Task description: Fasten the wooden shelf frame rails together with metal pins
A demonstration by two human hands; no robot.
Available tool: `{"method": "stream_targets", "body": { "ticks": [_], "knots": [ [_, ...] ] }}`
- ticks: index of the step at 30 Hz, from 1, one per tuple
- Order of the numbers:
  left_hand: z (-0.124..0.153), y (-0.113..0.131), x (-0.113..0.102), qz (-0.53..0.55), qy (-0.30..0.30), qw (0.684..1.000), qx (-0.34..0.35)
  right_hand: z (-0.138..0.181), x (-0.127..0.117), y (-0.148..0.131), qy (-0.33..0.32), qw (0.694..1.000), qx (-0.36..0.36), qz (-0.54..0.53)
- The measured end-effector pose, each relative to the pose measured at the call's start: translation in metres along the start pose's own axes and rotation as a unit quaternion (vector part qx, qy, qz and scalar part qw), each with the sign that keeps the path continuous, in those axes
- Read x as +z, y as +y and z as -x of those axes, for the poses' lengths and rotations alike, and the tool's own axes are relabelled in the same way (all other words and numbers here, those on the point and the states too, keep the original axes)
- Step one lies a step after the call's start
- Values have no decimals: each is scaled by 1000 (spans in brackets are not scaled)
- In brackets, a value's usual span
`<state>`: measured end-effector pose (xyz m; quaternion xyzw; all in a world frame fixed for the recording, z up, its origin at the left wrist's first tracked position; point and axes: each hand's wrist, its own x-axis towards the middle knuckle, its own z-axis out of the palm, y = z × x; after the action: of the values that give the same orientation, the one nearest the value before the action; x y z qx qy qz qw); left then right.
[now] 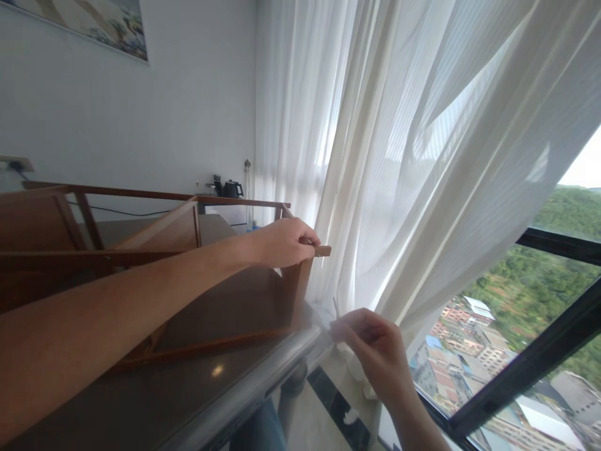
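A brown wooden furniture frame (197, 252) lies on a dark table (188, 401). My left hand (293, 241) reaches across it, its fingers closed around the end of a wooden rail (323, 251) at the frame's right corner. Lower and to the right, my right hand (370, 344) is raised in the air, apart from the frame. Thumb and forefinger pinch a short thin rod (335, 305) that points upward. Its exact kind is too small and blurred to tell.
White curtains (357, 156) hang close to the right of the frame. Beyond them, a dark-framed window (516, 369) looks out on buildings and trees. A black kettle (232, 189) stands by the far wall. The table's rounded metallic-looking edge (263, 382) runs below my hands.
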<state>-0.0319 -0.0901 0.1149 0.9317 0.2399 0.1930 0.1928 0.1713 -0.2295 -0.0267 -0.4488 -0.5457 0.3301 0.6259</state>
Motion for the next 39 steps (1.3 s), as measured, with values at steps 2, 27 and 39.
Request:
{"method": "stream_targets", "body": {
  "ticks": [2,27,39],
  "knots": [
    [0,1,0,5,3,1000,0,0,-2,-2,-11,1000,19,-8],
    [0,3,0,-4,14,1000,-5,-18,-7,-17,40,977,-151,148],
    [0,5,0,-7,14,1000,-14,-44,23,-20,97,944,-267,169]
  ]
}}
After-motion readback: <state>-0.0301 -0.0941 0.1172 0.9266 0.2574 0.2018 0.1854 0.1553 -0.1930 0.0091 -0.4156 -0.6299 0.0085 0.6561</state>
